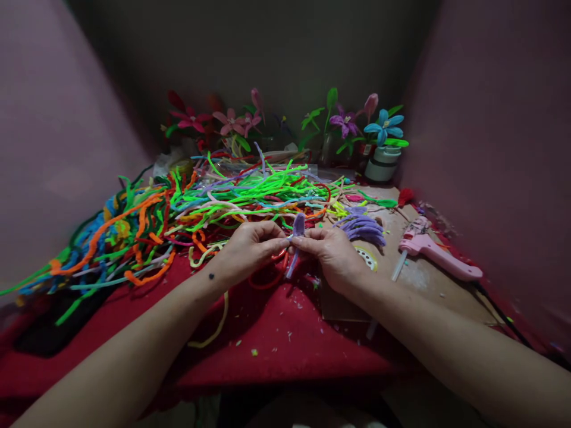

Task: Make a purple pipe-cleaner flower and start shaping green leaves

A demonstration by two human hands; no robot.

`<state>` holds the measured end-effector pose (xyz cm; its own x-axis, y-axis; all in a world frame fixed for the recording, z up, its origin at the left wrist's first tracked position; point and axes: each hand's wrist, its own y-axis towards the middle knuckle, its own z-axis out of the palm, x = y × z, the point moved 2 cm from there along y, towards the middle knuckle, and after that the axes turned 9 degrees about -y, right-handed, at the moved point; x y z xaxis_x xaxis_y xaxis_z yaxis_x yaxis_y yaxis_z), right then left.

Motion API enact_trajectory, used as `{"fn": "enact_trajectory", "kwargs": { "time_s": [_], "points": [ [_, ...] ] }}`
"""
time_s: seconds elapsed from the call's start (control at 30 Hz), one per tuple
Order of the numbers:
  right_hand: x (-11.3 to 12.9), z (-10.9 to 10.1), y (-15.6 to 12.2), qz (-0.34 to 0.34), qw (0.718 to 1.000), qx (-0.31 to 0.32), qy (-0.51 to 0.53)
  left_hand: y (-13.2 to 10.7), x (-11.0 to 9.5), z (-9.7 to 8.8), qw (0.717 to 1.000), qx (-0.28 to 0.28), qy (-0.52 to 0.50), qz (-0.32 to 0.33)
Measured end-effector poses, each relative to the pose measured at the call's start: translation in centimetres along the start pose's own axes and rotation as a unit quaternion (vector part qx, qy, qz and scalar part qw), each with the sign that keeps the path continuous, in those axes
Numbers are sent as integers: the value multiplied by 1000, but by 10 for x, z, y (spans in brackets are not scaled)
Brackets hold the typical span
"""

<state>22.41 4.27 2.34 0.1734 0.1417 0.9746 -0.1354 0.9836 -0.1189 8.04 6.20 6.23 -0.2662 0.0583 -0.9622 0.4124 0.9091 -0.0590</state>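
Between the fingertips of both hands is a purple pipe-cleaner petal (298,225), its rounded end up and its stem ends hanging below. My left hand (254,246) pinches it low on its left side. My right hand (332,249) pinches the same piece from the right, thumb and fingers closed. Just under the hands, red-handled scissors (269,282) lie on the cloth, partly hidden. Several finished purple petals (361,227) lie bundled to the right of my right hand.
A heap of loose pipe cleaners (263,193) spreads across the back and left. On the cardboard (419,297) at right lies a pink glue gun (439,252) with its cord. Pipe-cleaner flowers, among them a blue flower (383,126) in a white jar (382,163), stand behind. Red cloth (276,356) covers the table.
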Motion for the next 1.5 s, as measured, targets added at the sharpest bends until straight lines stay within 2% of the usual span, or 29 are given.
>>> {"fn": "enact_trajectory", "kwargs": {
  "time_s": [0.3, 0.47, 0.63, 0.9, 1.0, 1.13, 1.23, 1.4, 1.5],
  "points": [
    [0, 0, 0, 10, 1000, 14, 4, 1, 0, -5, 1000, 27, 12, -6],
    [-1, 2, -1, 20, 1000, 20, 0, 1, -4, -6, 1000, -15, 14, 14],
    [-1, 4, -3, 17, 999, 41, -11, 1, 1, -1, 999, -16, -44, 16],
    [0, 3, -4, 4, 998, 12, -63, 1, 6, 2, 993, -12, -115, 3],
    [-1, 3, -5, -3, 995, 7, -98, 2, 4, 1, 989, -28, -142, 22],
    [-2, 4, -7, 7, 990, 22, -143, 0, -1, -1, 993, -89, -50, 64],
    [0, 5, -8, -1, 989, 22, -147, 0, -2, -2, 990, -104, 12, 93],
    [0, 3, -9, -13, 988, 28, -151, 4, -1, -9, 984, -58, 56, 161],
    [-1, 3, -9, -14, 987, 34, -155, 6, -2, -13, 980, -18, 103, 170]
  ]
}}
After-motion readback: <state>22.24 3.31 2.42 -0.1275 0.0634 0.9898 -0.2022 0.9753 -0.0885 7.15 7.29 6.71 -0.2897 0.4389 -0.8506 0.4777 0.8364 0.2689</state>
